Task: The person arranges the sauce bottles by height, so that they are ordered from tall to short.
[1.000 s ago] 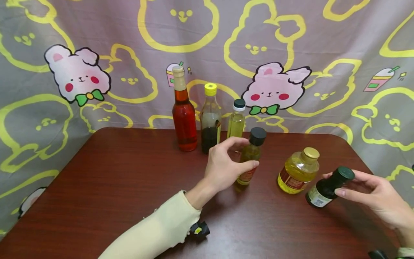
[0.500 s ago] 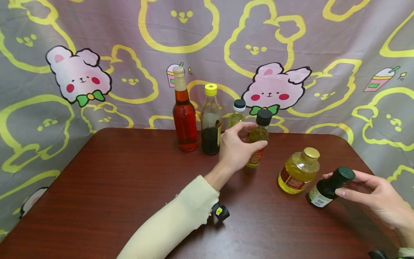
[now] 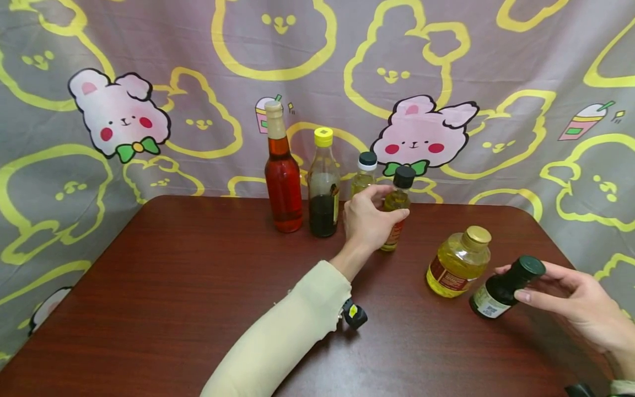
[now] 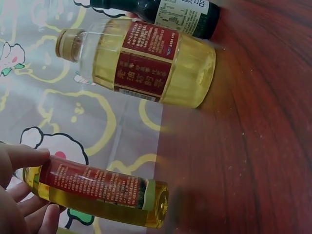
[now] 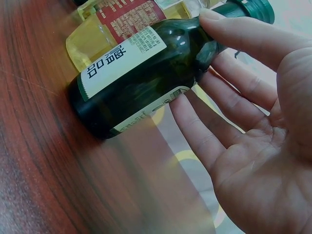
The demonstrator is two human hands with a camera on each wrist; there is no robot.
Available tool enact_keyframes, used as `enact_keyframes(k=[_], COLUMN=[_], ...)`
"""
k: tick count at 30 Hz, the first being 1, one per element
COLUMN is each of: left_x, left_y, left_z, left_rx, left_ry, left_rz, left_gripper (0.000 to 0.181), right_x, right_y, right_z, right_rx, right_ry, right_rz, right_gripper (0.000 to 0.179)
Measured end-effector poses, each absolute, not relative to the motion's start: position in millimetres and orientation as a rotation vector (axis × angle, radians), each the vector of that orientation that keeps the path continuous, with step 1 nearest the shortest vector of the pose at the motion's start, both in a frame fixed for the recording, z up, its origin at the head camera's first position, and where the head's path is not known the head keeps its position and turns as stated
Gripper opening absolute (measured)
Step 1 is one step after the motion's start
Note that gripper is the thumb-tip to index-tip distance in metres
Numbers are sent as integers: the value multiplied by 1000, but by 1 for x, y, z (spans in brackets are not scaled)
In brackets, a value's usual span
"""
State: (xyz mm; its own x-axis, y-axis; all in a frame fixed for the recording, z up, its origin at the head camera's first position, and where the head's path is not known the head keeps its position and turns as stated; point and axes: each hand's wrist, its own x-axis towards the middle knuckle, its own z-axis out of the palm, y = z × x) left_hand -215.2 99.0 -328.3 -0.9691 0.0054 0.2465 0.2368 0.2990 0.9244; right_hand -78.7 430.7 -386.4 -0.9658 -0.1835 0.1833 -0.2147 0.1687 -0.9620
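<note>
My left hand [image 3: 369, 219] grips a slim oil bottle [image 3: 395, 201] with a black cap and red label, near the back of the table. In the left wrist view, this oil bottle [image 4: 97, 187] has its base close to the tabletop. My right hand [image 3: 577, 300] holds a dark green glass bottle [image 3: 496, 292] by its neck at the right, thumb on one side and fingers on the other. The right wrist view shows the white label of the green bottle [image 5: 141, 78]. Between the two hands stands a wide oil bottle [image 3: 457, 263] with a gold cap.
A tall red bottle [image 3: 284, 187], a yellow-capped bottle of dark liquid [image 3: 323, 207] and a pale oil bottle [image 3: 364, 179] stand in a row at the back. Behind the brown table [image 3: 173, 309] hangs a printed curtain [image 3: 188, 44].
My left hand has carried the slim oil bottle back and to the right, then lowered it slightly beside the pale oil bottle. The right hand and green bottle have stayed put.
</note>
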Motion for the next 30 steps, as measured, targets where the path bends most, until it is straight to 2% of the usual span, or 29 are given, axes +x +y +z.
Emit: enact_keyframes(k=[7, 20, 30], left_x=[-219, -220, -219], left_y=[110, 124, 124], left_z=[-333, -339, -340], left_rx=[-144, -119, -107], left_ry=[-2370, -2310, -2307], left_rz=[-1703, -1688, -1670], left_gripper=[44, 43, 44], right_x=[-79, -79, -79], right_y=[432, 434, 434], right_z=[-388, -390, -392], right_rx=[378, 455, 416], right_ry=[-2379, -2373, -2369], right_rz=[1960, 1961, 1978], right_gripper=[52, 53, 54])
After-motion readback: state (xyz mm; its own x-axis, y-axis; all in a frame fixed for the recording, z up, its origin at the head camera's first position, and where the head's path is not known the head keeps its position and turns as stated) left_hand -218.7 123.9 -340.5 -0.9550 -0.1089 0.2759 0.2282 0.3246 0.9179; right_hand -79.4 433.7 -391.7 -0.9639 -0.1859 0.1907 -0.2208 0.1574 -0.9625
